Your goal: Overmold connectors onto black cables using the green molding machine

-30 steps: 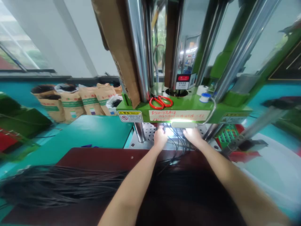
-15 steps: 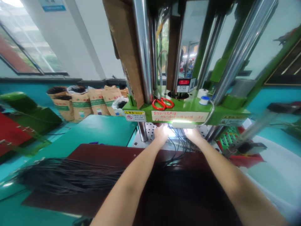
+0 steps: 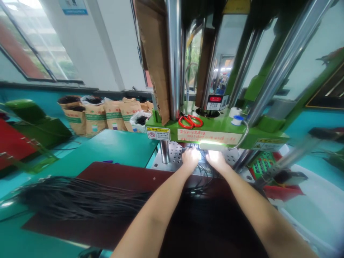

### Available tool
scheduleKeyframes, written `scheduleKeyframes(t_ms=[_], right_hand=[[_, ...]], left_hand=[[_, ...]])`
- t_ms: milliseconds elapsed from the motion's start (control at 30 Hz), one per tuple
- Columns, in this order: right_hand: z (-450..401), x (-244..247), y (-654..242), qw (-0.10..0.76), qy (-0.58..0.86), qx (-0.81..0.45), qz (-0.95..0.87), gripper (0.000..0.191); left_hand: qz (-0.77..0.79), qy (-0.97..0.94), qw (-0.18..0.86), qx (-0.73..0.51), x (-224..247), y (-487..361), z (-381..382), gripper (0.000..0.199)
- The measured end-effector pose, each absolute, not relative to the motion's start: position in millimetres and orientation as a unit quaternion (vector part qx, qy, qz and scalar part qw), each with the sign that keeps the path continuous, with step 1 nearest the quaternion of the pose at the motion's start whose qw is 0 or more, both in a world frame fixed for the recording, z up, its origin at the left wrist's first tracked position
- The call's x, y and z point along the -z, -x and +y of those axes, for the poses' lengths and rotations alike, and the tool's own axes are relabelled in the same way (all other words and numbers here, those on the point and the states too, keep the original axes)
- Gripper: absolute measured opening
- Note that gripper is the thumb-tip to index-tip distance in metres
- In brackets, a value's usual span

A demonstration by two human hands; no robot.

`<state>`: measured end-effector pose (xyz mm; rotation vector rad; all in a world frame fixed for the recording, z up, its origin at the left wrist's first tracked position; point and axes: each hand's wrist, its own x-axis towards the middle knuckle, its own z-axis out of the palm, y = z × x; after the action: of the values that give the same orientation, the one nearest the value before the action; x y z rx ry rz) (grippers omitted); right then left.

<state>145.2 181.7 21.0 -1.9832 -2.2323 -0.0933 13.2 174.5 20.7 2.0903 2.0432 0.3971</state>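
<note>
Both hands reach under the green crossbeam [image 3: 220, 132] of a press, into bright lamp light. My left hand [image 3: 191, 159] is at the left side of the lit mold area; its fingers are washed out by glare. My right hand [image 3: 215, 160] is a little to its right, also overexposed, and what it touches cannot be made out. Black cables [image 3: 201, 179] run from between the hands toward the front edge of the metal plate [image 3: 174, 157]. A large bundle of black cables [image 3: 80, 197] lies at the left on a dark red board [image 3: 107, 172].
Red-handled scissors [image 3: 190, 122] and a blue-and-white spool [image 3: 237, 120] rest on the crossbeam. A lamp [image 3: 213, 146] hangs at its front. Steel columns [image 3: 174, 64] rise around the hands. Green button panel [image 3: 262, 165] stands at right. Paper sacks [image 3: 95, 118] line the back left.
The camera view has shifted, so the press appears slightly lower and further right. My hands have drawn slightly closer together, with the right hand shifted left relative to the lamp.
</note>
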Motion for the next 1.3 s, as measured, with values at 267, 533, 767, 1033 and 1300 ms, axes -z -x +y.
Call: scheduleKeyframes(t_ms=[267,533,767,1033,1300], right_hand=[[187.5,-17.3,-143.4,0.090,0.646,0.059,-0.756,0.032],[193.4,-12.1,-150.0,0.110,0.631,0.055,-0.766,0.029],[193.8,-22.0,-149.4,0.129,0.594,0.047,-0.793,0.031],[204.5,-11.6,-138.1,0.126,0.607,0.046,-0.783,0.025],[213.6,0.4,-137.8,0.130,0.609,0.051,-0.781,0.032]], left_hand=[[0.653,-0.730,0.041,-0.195,-6.4,-11.7,181.5,0.023],[0.646,-0.736,0.029,-0.202,-5.9,-12.4,183.2,0.025],[0.635,-0.737,0.013,-0.232,-11.5,-28.4,174.9,0.031],[0.625,-0.752,0.049,-0.202,-9.9,-34.9,180.1,0.028],[0.622,-0.754,0.058,-0.203,-16.3,-34.1,188.2,0.032]])
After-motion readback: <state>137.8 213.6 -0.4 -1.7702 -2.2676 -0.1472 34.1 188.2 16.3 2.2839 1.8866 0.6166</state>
